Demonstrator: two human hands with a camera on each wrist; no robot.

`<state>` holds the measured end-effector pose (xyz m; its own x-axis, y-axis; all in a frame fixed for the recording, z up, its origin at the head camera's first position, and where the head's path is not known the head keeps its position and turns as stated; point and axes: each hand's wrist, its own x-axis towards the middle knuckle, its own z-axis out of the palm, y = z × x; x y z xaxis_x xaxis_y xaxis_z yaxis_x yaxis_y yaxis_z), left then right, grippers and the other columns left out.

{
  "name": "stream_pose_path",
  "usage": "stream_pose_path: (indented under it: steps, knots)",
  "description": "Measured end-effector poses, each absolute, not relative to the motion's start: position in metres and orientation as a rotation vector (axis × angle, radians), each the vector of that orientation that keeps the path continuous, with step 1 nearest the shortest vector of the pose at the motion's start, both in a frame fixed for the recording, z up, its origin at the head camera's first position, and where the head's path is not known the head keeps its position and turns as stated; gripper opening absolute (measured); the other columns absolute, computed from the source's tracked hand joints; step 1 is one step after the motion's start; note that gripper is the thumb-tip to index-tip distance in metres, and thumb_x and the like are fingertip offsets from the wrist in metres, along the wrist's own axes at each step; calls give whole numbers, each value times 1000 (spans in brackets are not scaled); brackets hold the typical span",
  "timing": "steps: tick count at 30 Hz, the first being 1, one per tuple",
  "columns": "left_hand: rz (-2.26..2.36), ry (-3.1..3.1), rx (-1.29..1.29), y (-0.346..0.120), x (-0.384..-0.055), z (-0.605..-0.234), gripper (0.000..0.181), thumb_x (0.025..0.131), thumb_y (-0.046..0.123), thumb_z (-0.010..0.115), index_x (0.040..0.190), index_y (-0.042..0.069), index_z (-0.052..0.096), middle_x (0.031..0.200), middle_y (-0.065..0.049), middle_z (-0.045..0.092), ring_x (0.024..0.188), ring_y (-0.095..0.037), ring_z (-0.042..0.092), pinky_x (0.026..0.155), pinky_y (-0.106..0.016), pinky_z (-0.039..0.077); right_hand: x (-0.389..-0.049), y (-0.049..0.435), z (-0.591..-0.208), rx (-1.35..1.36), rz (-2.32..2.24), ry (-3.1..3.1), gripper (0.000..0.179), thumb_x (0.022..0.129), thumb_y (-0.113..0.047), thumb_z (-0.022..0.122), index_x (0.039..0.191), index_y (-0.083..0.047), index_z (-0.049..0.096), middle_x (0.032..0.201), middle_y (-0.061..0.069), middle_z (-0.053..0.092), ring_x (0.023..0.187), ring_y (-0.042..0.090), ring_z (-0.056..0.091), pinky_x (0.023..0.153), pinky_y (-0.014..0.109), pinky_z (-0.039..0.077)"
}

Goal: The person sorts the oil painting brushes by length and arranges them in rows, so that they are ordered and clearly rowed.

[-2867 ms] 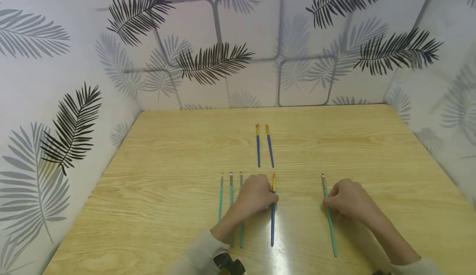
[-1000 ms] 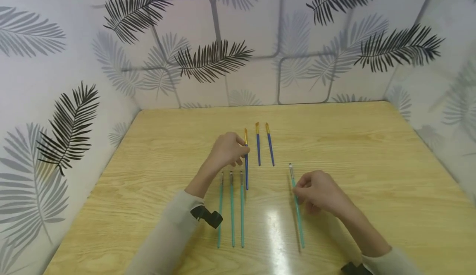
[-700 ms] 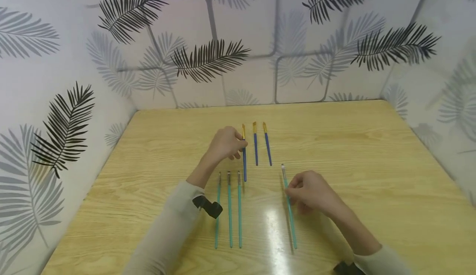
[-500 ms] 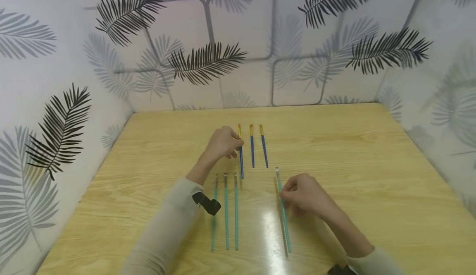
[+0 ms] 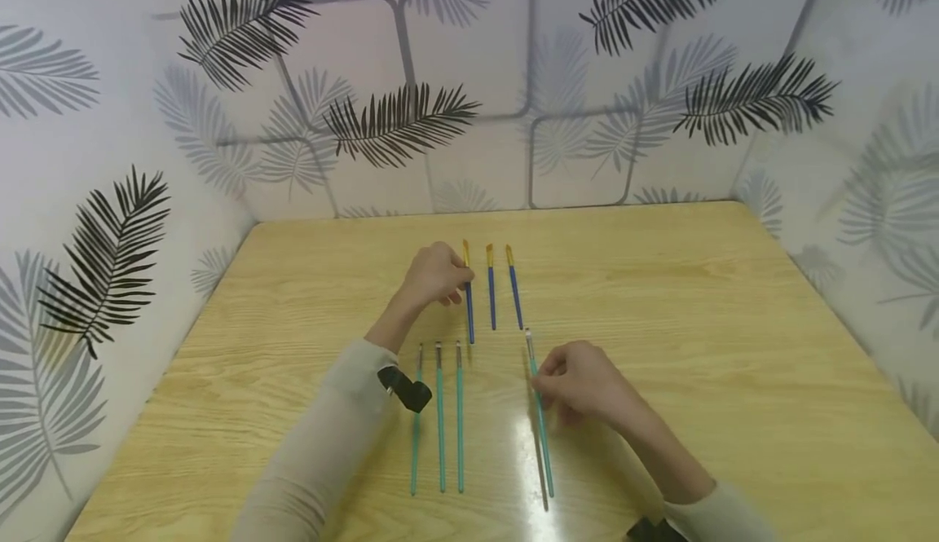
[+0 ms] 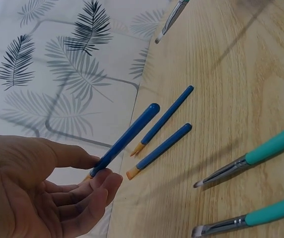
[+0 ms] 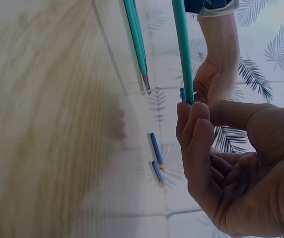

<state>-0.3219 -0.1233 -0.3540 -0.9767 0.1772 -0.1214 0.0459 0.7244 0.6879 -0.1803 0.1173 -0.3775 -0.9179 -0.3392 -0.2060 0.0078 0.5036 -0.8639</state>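
My left hand (image 5: pixel 438 275) pinches a blue paintbrush (image 5: pixel 470 314) with a golden ferrule, just left of two similar blue paintbrushes (image 5: pixel 492 297) at the back. The left wrist view shows thumb and fingers on the held blue brush (image 6: pixel 127 135) near its ferrule, handle end tilted up. Between thumb and fingertips, my right hand (image 5: pixel 583 381) holds a teal paintbrush (image 5: pixel 544 436) with a silver ferrule; its shadow falls beside it. In the right wrist view the teal handle (image 7: pixel 182 54) rises from the fingertips. Three more teal paintbrushes (image 5: pixel 441 420) lie side by side between the hands.
The brushes lie on a pale wooden table (image 5: pixel 697 306). Leaf-patterned walls (image 5: pixel 469 151) border it at the back and sides. My left forearm (image 5: pixel 315 444) reaches over the table, left of the teal row.
My left hand has carried the blue paintbrush from right of the teal row to beside the two blue ones at the back. My right hand has moved left with its teal paintbrush.
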Motion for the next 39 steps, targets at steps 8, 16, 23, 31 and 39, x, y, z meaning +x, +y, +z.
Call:
stream_pose_path:
  steps: [8,16,23,31,39]
  knots:
    - [1089,2763,173,-121,-329,-354,25,100,11,64,85,-4,78,106,-17,77,74,-33,78,67,-41,65,-177,105,-380,-280,-1438,2330,11,91,-9,69,90,2,71,72,11,72,47,16,64,49,32,58]
    - [1074,2767,178,-116,-343,-364,25,101,12,64,92,-6,78,98,-15,78,70,-28,77,67,-39,64,-177,96,-384,-295,-1441,2326,10,91,-7,68,86,1,71,67,9,70,45,16,64,46,31,57]
    - [1039,2796,124,-114,-354,-374,34,99,12,66,70,-5,68,81,-12,78,64,-24,76,64,-32,63,-179,89,-389,-295,-1412,2322,9,89,-6,66,84,0,71,65,9,70,43,12,61,43,25,53]
    - [1010,2809,144,-111,-360,-376,34,100,14,66,70,-2,70,86,-12,79,66,-26,77,63,-34,63,-179,86,-390,-288,-1417,2316,11,90,-6,67,82,-1,72,64,9,70,44,14,62,43,27,54]
    - [989,2806,102,-110,-370,-384,34,100,15,67,71,-3,71,70,-13,75,60,-24,75,52,-26,57,-179,80,-392,-317,-1393,2293,14,92,-6,68,79,-2,73,63,8,69,43,12,62,43,26,53]
